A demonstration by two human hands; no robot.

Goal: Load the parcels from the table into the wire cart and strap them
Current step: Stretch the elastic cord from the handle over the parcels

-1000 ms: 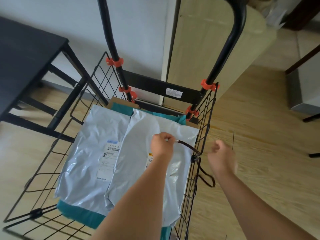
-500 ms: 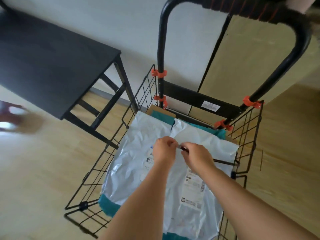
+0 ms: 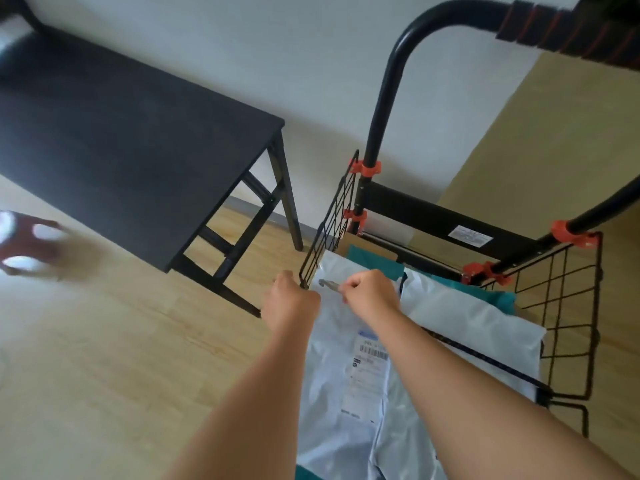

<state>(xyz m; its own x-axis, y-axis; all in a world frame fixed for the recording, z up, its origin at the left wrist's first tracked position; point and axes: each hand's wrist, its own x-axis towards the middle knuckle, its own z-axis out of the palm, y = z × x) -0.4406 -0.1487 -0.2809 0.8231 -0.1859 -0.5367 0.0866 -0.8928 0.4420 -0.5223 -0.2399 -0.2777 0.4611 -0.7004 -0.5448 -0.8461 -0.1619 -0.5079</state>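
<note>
Head view: strapping; my right hand (image 3: 372,289) pinches the strap hook (image 3: 325,283); left hand (image 3: 291,301) curls at the wire cart's (image 3: 433,216) left wall, grip unclear; next, I'd hook it there.

place: home room | cues: wood-look floor (image 3: 104,341), black table (image 3: 121,150), plain white wall (image 3: 277,46)
</note>
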